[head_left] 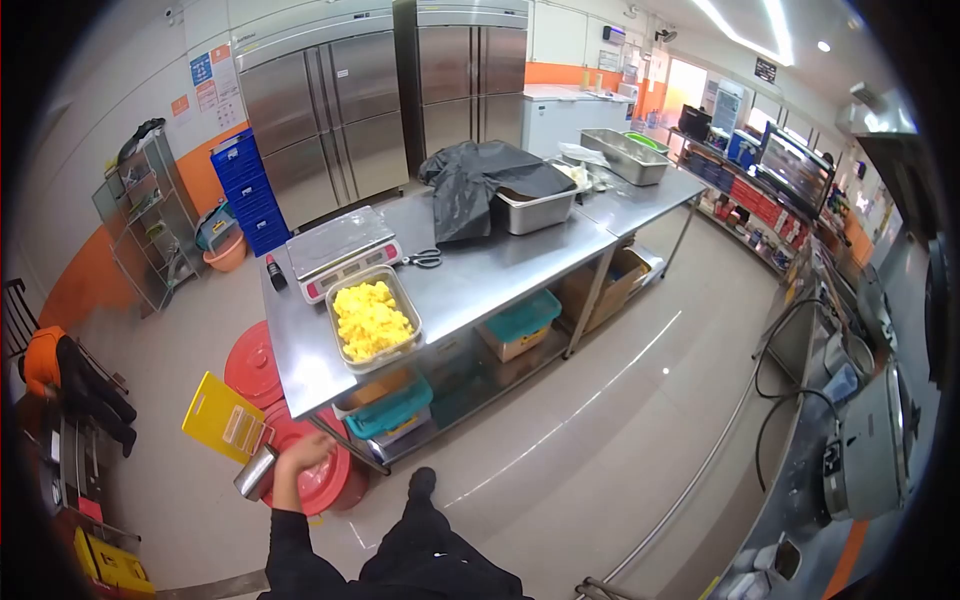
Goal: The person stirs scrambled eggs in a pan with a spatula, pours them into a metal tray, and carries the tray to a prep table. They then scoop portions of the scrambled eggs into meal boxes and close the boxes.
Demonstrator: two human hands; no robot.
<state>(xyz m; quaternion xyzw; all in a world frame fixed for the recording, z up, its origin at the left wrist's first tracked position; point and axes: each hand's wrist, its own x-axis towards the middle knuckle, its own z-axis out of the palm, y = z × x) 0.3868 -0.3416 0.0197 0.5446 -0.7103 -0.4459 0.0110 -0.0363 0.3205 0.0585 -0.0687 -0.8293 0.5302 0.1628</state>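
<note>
My left hand (306, 453) reaches down over the red lid (325, 485) of a tub by the table's near corner. Its fingers are small and blurred, so their grip is unclear. Just left of the wrist is a tilted, shiny metal cylinder (257, 473); whether the hand touches it I cannot make out. A yellow panel with a printed label (225, 415) stands behind the cylinder. My right hand is out of view. On the steel table (470, 285) sits a metal tray (412, 345) of yellow chopped food (370, 318), beside a digital scale (342, 250).
Black scissors (424, 258) and a small dark bottle (275, 272) lie near the scale. Black plastic (465, 190) partly covers a steel pan (538, 213). Teal-lidded boxes (395, 412) fill the lower shelf. A hose (690, 485) crosses the floor. Another person (75, 375) bends at far left.
</note>
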